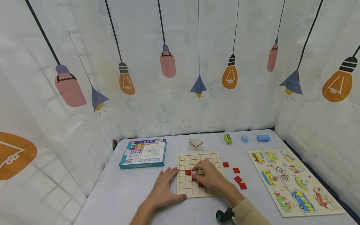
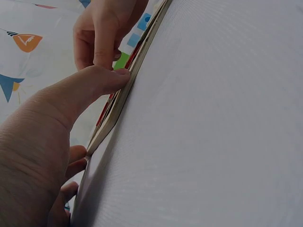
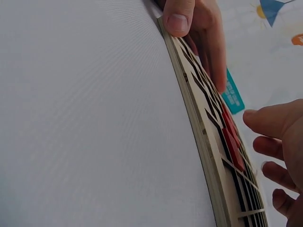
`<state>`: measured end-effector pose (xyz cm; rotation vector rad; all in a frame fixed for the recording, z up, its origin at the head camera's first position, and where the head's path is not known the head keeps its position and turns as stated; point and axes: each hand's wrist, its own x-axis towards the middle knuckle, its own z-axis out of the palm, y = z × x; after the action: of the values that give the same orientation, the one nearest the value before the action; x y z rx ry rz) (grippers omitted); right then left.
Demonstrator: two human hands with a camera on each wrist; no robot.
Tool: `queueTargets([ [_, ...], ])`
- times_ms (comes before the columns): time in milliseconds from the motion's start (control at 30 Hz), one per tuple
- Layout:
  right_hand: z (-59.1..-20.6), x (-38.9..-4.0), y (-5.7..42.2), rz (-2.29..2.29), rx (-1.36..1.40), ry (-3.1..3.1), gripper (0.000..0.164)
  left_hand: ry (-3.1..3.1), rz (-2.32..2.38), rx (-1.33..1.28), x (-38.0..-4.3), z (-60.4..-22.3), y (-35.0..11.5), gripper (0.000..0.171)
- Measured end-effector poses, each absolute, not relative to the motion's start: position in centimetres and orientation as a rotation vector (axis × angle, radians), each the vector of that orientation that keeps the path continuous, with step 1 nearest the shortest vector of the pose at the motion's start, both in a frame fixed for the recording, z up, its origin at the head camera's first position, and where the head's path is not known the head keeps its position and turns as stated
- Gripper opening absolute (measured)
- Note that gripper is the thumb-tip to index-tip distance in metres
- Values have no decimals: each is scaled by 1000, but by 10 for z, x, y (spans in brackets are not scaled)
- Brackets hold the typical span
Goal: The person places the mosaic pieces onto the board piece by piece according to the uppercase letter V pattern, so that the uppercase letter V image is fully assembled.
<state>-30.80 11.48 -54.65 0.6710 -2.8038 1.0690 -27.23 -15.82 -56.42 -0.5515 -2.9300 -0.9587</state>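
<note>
A square wooden grid board [image 1: 184, 191] lies on the white table. Red square tiles sit in its cells, one red tile [image 1: 187, 172] being left of the right hand. My left hand [image 1: 162, 191] rests at the board's near left corner, thumb on the front edge and fairly straight fingers along the left side. Over the middle of the board is my right hand [image 1: 209, 176], fingers bent downward. In the right wrist view, the right-hand fingertips [image 3: 251, 116] are loosely bent and spread beside the board, with nothing between them. The hand partly covers the tiles beneath.
Several loose red tiles [image 1: 237, 179] lie right of the board. A small pattern card [image 1: 196, 144] is behind it. The boxed set [image 1: 143, 154] stands left, a picture puzzle board [image 1: 298, 181] right. Green [image 1: 228, 139] and blue blocks [image 1: 263, 138] sit at the back.
</note>
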Motion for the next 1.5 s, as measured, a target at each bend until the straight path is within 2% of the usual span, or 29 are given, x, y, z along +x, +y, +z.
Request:
queueTargets([
  [800, -546, -302, 156, 1190, 461, -2832, 17, -2965, -952, -517, -275, -567, -158, 119],
  [1500, -546, -309, 196, 1151, 439, -2765, 19, -2944, -994, -530, -275, -566, -157, 119],
])
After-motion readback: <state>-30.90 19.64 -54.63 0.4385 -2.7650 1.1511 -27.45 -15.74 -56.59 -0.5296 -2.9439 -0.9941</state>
